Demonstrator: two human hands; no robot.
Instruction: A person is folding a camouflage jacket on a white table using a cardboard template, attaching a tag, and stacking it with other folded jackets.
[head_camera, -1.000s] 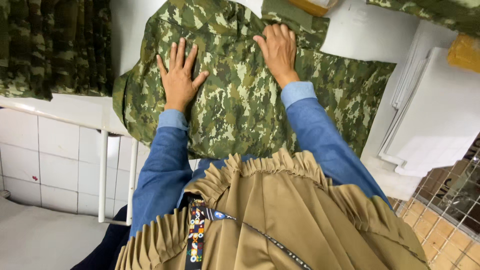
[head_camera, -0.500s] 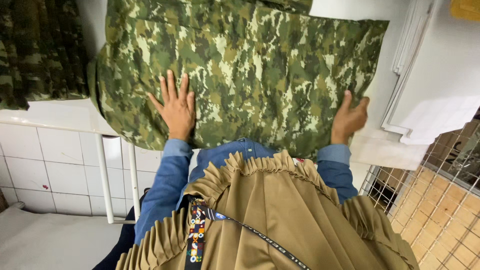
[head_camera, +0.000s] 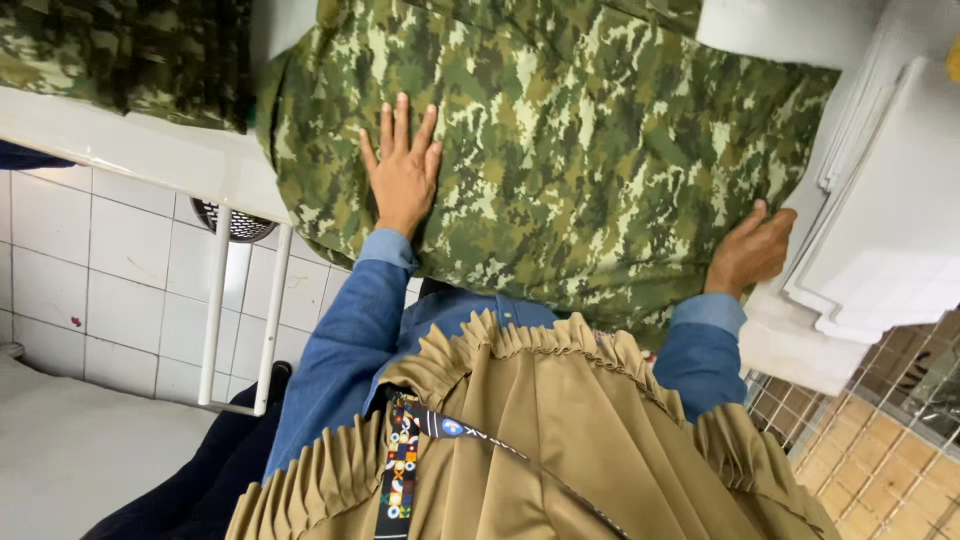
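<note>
L hand (head_camera: 403, 172): flat on camo cloth (head_camera: 560, 150), palm down, fingers spread, holding nothing; pressing near cloth's left part.
R hand (head_camera: 752, 250): at cloth's lower right corner, fingers curled round the edge, gripping fabric; thumb side up.
Camo cloth: green pixel-pattern, spread wide over white table (head_camera: 150, 150), near edge hanging off toward body, betw. both hands.
Table: white top, thin white legs (head_camera: 275, 310), cloth covers most of visible part.
2nd camo pile (head_camera: 120, 55): upper left, on same table, apart from L hand, just beside main cloth.
White sheets (head_camera: 890, 220): stacked at right, touching/just beside R hand.
Sleeves: blue denim (head_camera: 340, 340), both arms.
Garment in front: tan, ruffled (head_camera: 560, 440), w/ patterned lanyard strap (head_camera: 400, 470).
Floor: white tiles (head_camera: 110, 260) left, brownish tiles under wire grid (head_camera: 880, 440) lower right.
</note>
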